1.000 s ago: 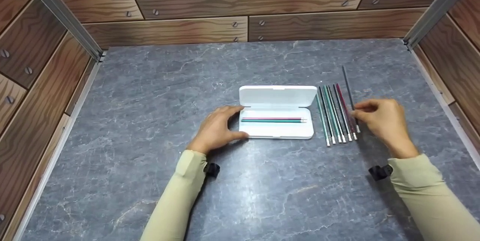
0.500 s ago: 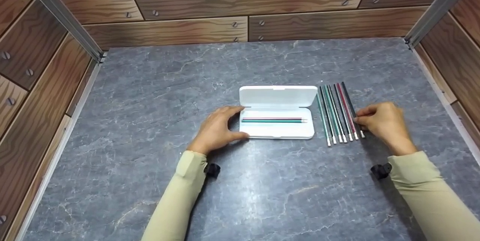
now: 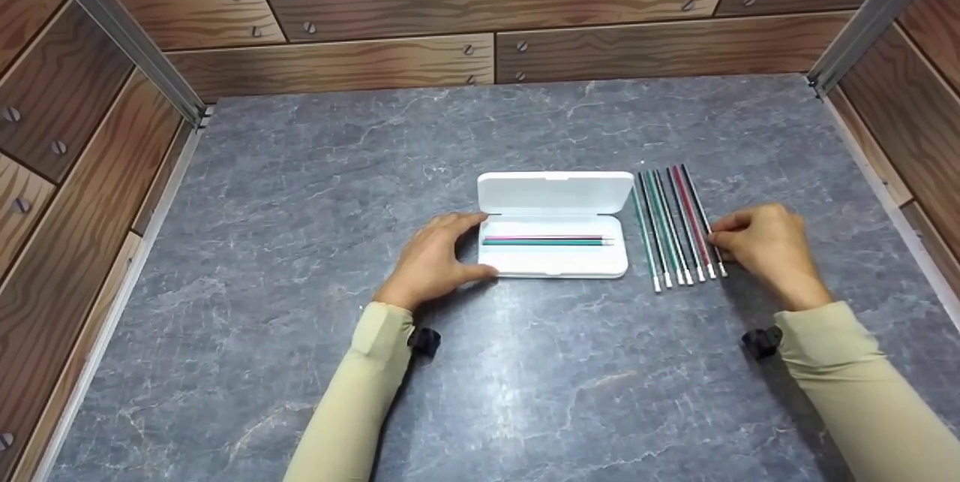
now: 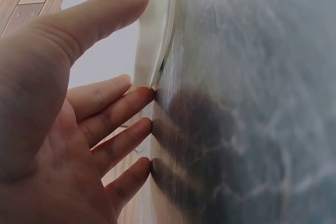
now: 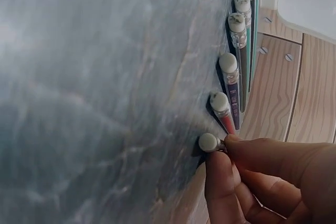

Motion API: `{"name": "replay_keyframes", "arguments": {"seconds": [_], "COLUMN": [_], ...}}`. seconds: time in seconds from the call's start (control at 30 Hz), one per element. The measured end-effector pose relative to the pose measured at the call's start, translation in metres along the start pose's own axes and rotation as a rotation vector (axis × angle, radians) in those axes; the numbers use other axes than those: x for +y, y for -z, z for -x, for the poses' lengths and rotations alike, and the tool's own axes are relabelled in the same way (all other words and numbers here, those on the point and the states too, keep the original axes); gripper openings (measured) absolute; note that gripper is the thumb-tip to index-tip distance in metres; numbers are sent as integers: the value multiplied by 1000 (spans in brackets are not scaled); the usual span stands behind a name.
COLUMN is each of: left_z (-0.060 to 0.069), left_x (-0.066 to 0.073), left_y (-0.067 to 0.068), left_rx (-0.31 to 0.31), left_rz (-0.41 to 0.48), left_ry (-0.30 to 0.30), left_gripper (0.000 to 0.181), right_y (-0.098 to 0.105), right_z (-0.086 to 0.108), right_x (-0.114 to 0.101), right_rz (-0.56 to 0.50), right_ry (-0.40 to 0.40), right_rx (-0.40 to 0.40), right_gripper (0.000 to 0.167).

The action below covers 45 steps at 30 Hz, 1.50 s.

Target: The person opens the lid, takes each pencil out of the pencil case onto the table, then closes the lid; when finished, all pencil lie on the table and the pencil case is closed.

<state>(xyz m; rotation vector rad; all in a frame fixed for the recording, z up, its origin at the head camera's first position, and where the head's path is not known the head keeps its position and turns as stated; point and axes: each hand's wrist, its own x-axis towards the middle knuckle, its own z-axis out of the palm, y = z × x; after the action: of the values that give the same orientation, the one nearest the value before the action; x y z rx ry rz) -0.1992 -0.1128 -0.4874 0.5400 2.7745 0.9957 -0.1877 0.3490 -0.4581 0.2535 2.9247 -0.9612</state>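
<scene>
A splayed left grip (image 3: 431, 258) touches the nine-o'clock end of a lid-up white case (image 3: 555, 262), seemingly steadying it, while at the case's three o'clock the right grip (image 3: 769, 249) pinches a dark pencil (image 3: 698, 206) near its eraser (image 5: 208, 142), likely for control, beside neatly rowed pencils (image 3: 673, 227).

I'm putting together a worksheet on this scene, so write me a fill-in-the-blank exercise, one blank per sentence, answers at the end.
In the head view, the left hand is at the ____ end of the white case.
The lid of that case is not closed but ____.
Right beside the dark pencil that the right hand pinches lies a pencil coloured ____.
In the right wrist view, the eraser on the pinched pencil is coloured ____.

Missing words: left; open; red; white.
</scene>
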Motion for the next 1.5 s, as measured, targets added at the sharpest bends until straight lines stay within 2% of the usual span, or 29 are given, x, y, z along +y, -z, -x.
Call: {"name": "replay_keyframes", "arguments": {"seconds": [0.1,0.17,0.27,0.37,0.47,0.6,0.7,0.8,0.93,1.03,1.5], "left_z": [-1,-1,-2,-1,-1,-1,0,0,1,1,0], "left_x": [-2,-2,-2,1,1,1,-1,-2,-1,0,0], "left_y": [-1,-1,1,3,3,3,1,0,-1,0,0], "left_rx": [-6,-8,-7,-4,-2,-2,1,2,-3,-3,1], "left_rz": [6,8,10,-1,-1,2,3,6,11,8,13], "left_ry": [0,-3,-8,-9,-8,1,4,10,12,6,-8], "left_gripper": [88,89,89,88,87,87,87,87,88,88,87], "right_y": [-1,-1,-3,-8,-17,-36,-52,-67,-79,-82,-85], "right_z": [0,0,1,2,3,2,0,-3,-6,-6,-8], "right_x": [0,-2,-12,-28,-48,-76,-92,-104,-113,-116,-116], "right_rz": [-9,4,26,6,-77,-141,-119,-43,68,109,131], "right_ry": [0,23,100,218,329,457,529,592,643,660,702], "right_rx": [7,44,133,190,143,8,-88,-144,-172,-183,-170], "right_gripper": [27,26,24,21,20,19,19,19,17,16,15]}}
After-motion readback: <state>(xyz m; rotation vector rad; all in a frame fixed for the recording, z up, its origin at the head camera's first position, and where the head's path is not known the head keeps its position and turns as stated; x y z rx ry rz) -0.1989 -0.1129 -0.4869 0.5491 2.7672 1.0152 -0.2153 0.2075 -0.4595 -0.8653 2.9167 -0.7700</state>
